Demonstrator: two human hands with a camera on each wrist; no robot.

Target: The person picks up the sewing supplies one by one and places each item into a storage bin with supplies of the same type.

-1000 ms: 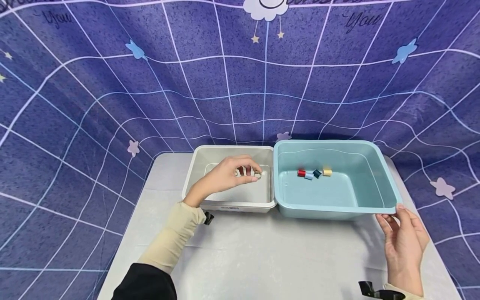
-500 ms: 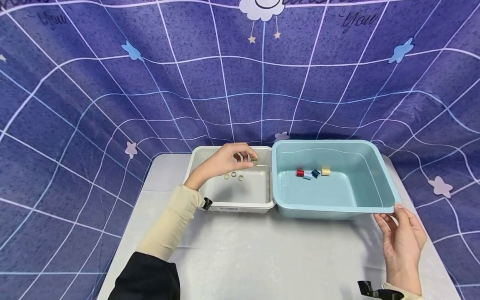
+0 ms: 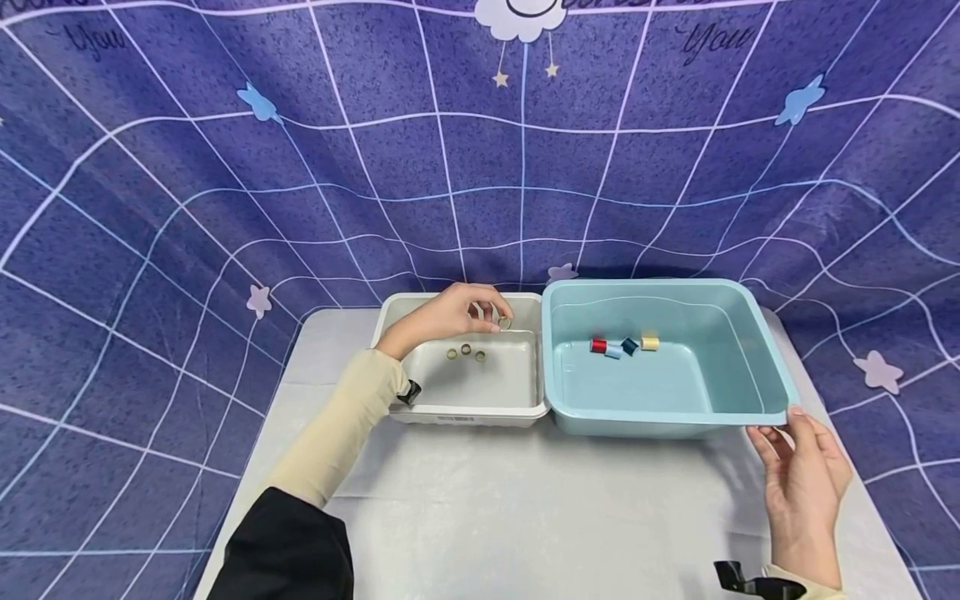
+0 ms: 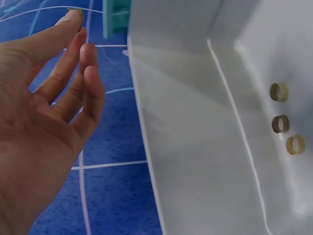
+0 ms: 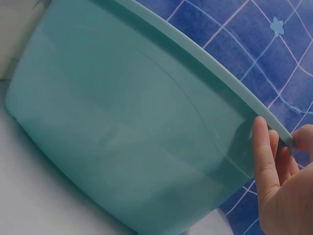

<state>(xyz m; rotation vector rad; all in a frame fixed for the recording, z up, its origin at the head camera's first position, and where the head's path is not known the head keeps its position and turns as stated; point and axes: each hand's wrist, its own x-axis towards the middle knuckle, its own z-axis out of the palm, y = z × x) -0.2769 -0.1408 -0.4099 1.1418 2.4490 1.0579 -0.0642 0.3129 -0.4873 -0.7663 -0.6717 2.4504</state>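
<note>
My left hand [image 3: 450,315] is over the back of the grey bin [image 3: 450,409] in the head view. Between thumb and fingertips it pinches a small brass-coloured ring [image 3: 504,322], which peeks out at the fingertips in the left wrist view. Three similar rings lie on the bin's floor: an olive-gold ring [image 4: 279,92], a browner ring [image 4: 280,124] and a yellowish ring [image 4: 295,145]. At the front right corner of the light blue bin [image 3: 637,416], my right hand [image 3: 808,479] grips the rim with its thumb on top and fingers underneath.
Inside the blue bin are a red thread spool [image 3: 597,346], a light blue spool [image 3: 613,352], a dark spool [image 3: 629,346] and a yellow spool [image 3: 650,342]. Both bins stand side by side on a white table [image 3: 570,508] before a purple-blue curtain [image 3: 390,167].
My left hand has moved from the grey bin's middle toward its back wall, keeping the ring pinched. The three rings on the floor have come into full view. My right hand stays at the rim.
</note>
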